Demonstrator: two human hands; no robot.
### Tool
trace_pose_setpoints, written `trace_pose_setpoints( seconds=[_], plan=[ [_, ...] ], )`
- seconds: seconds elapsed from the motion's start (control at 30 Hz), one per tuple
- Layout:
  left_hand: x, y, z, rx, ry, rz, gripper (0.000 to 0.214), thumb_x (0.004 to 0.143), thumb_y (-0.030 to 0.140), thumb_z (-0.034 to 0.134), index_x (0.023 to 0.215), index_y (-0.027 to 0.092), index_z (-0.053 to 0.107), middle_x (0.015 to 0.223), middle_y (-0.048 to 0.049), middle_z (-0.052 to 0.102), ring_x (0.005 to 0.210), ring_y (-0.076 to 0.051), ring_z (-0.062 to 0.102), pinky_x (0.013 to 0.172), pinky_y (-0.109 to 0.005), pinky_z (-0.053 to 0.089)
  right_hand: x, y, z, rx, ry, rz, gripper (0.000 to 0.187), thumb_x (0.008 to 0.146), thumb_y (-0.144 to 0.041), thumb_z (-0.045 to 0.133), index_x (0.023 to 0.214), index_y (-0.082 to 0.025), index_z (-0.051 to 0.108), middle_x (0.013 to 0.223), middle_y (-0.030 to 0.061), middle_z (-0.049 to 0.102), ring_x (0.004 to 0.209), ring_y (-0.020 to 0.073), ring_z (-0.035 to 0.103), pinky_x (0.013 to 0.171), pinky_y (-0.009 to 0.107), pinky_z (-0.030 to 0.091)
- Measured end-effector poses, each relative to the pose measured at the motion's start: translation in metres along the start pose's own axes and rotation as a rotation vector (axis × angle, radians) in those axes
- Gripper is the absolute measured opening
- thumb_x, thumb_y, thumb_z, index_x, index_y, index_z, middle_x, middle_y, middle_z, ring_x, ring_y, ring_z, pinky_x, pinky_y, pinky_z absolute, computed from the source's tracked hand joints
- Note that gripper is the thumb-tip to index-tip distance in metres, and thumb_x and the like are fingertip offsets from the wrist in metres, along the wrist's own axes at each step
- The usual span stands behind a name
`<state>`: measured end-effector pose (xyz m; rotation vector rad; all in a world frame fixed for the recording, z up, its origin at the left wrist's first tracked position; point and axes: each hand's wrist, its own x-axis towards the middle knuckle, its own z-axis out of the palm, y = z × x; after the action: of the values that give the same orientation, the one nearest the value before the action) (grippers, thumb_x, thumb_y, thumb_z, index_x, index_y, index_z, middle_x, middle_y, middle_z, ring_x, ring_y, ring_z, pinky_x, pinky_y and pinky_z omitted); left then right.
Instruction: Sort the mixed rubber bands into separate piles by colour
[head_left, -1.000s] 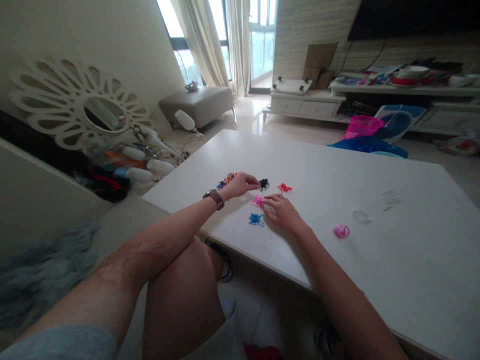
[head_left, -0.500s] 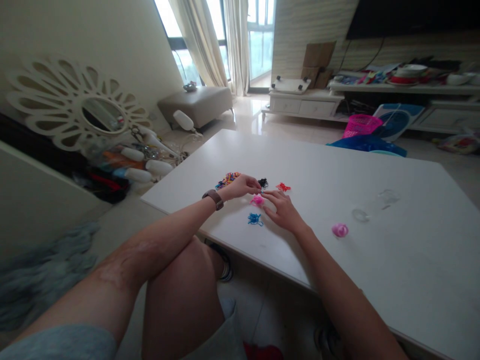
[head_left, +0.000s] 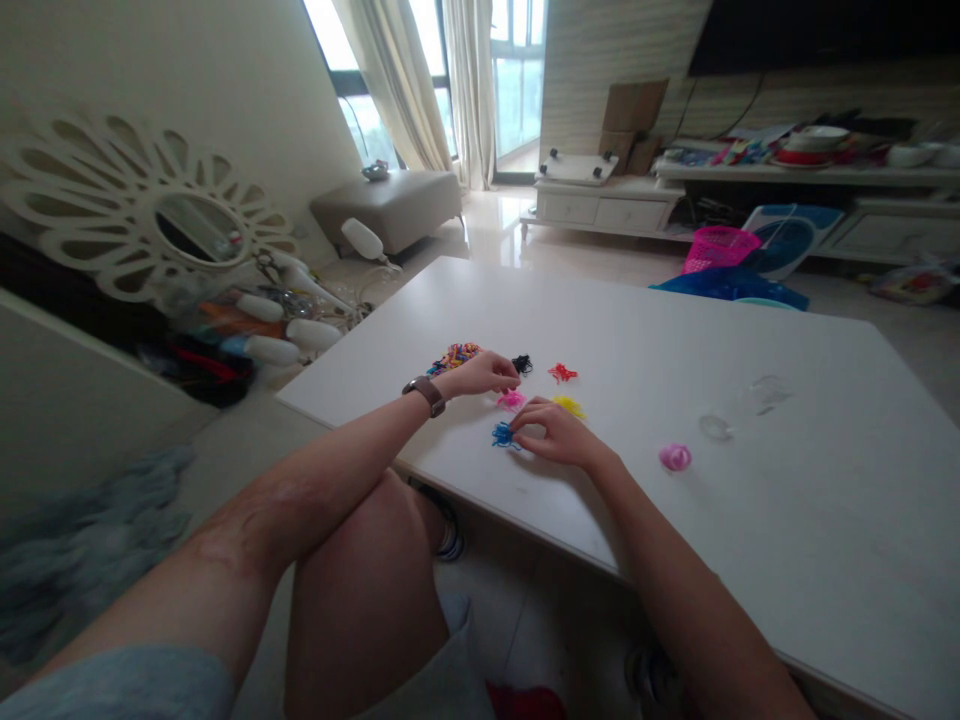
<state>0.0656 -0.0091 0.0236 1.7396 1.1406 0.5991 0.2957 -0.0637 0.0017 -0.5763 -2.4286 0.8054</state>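
Small piles of what look like rubber bands lie sorted by colour on the white table (head_left: 637,340). My right hand (head_left: 559,432) is at the blue pile (head_left: 502,434), its fingertips and thumb closed in at the edge; any band between them is too small to see. Just above the pink pile (head_left: 511,401) hovers my left hand (head_left: 491,374), wearing a brown watch, with thumb and fingers pinched; what they hold cannot be made out. Behind it sit a mixed multicoloured heap (head_left: 456,357) and a black pile (head_left: 523,364). Beyond my right hand are yellow (head_left: 570,406) and red (head_left: 562,372) piles.
On the table's right side stand a pink rounded object (head_left: 675,458) and clear plastic pieces (head_left: 716,427). A pink basket (head_left: 721,250) and a blue bag (head_left: 731,288) are past the far edge. A lamp with white shades (head_left: 315,335) lies left of the table.
My right hand has moved from beside my left fingertips toward me, down to the blue pile, uncovering the yellow pile. My left hand stays nearly in place.
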Motion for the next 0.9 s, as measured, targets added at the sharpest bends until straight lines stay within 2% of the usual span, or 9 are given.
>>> trace_pose_setpoints(
  seconds=[0.1,0.2,0.3,0.37,0.47,0.57,0.7,0.77,0.9],
  plan=[
    [-0.001,-0.001,-0.001,0.064,0.011,0.011,0.017,0.076,0.025,0.074,0.084,0.009,0.077,0.068,-0.0051,0.071,0.06,-0.012,0.06,0.058,-0.022,0.046,0.0,0.001,0.002,0.032,-0.044,-0.001,0.015,0.091,-0.026,0.065,0.092,-0.027,0.079,0.097,0.0019,0.078,0.1,0.0206,0.068,0.095,0.037,0.053],
    [-0.003,-0.004,-0.003,0.103,0.032,0.002,0.015,0.075,0.022,0.073,0.082,0.01,0.077,0.066,-0.0045,0.07,0.059,-0.012,0.06,0.057,-0.022,0.045,0.0,0.004,0.003,0.036,-0.033,0.03,0.013,0.09,-0.025,0.066,0.092,-0.026,0.079,0.1,0.0031,0.078,0.1,0.0205,0.069,0.096,0.037,0.053],
    [-0.007,-0.008,-0.009,0.098,0.066,-0.02,0.014,0.074,0.022,0.073,0.082,0.011,0.076,0.067,-0.0054,0.071,0.062,-0.013,0.064,0.058,-0.022,0.048,-0.001,0.006,0.004,0.038,-0.007,0.059,0.017,0.087,-0.023,0.069,0.102,-0.025,0.077,0.109,0.0054,0.076,0.104,0.0214,0.069,0.097,0.038,0.053],
    [-0.012,-0.011,-0.017,0.095,0.125,-0.039,0.013,0.074,0.022,0.072,0.081,0.011,0.076,0.069,-0.0061,0.072,0.062,-0.014,0.065,0.059,-0.023,0.049,-0.001,0.006,0.005,0.045,-0.021,0.051,0.028,0.084,-0.022,0.072,0.111,-0.025,0.075,0.117,0.0066,0.073,0.109,0.0223,0.068,0.099,0.039,0.053],
    [-0.022,-0.015,-0.034,0.117,0.281,-0.099,0.016,0.074,0.025,0.072,0.079,0.011,0.075,0.069,-0.0061,0.072,0.06,-0.013,0.062,0.058,-0.023,0.047,-0.001,0.007,0.007,0.05,-0.064,0.02,0.039,0.079,-0.021,0.076,0.118,-0.026,0.073,0.12,0.007,0.072,0.113,0.023,0.066,0.102,0.04,0.052],
    [-0.036,-0.021,-0.052,0.206,0.412,-0.2,0.021,0.074,0.03,0.071,0.082,0.012,0.077,0.062,-0.0031,0.069,0.055,-0.012,0.056,0.053,-0.022,0.04,-0.002,0.008,0.008,0.063,-0.08,0.035,0.037,0.078,-0.022,0.077,0.115,-0.026,0.074,0.114,0.0059,0.073,0.108,0.0223,0.067,0.1,0.039,0.053],
    [-0.054,-0.033,-0.072,0.263,0.525,-0.309,0.024,0.068,0.032,0.074,0.079,0.012,0.078,0.068,-0.0057,0.072,0.061,-0.015,0.059,0.056,-0.024,0.042,-0.002,0.008,0.008,0.06,-0.042,0.069,0.033,0.08,-0.023,0.075,0.113,-0.026,0.075,0.114,0.0062,0.073,0.106,0.0226,0.068,0.097,0.038,0.054],
    [-0.061,-0.039,-0.079,0.272,0.514,-0.354,0.024,0.065,0.03,0.074,0.08,0.012,0.079,0.069,-0.0064,0.073,0.063,-0.015,0.06,0.057,-0.024,0.043,-0.002,0.008,0.007,0.041,-0.002,0.07,0.031,0.082,-0.023,0.073,0.112,-0.025,0.074,0.118,0.0071,0.072,0.109,0.0233,0.068,0.098,0.038,0.053],
    [-0.07,-0.048,-0.083,0.31,0.412,-0.373,0.02,0.057,0.023,0.076,0.074,0.014,0.079,0.069,-0.0054,0.073,0.064,-0.016,0.061,0.059,-0.024,0.043,-0.001,0.01,0.005,-0.001,0.055,0.052,0.027,0.084,-0.025,0.07,0.111,-0.024,0.074,0.118,0.0076,0.071,0.11,0.0236,0.067,0.098,0.039,0.052]
  ],
)
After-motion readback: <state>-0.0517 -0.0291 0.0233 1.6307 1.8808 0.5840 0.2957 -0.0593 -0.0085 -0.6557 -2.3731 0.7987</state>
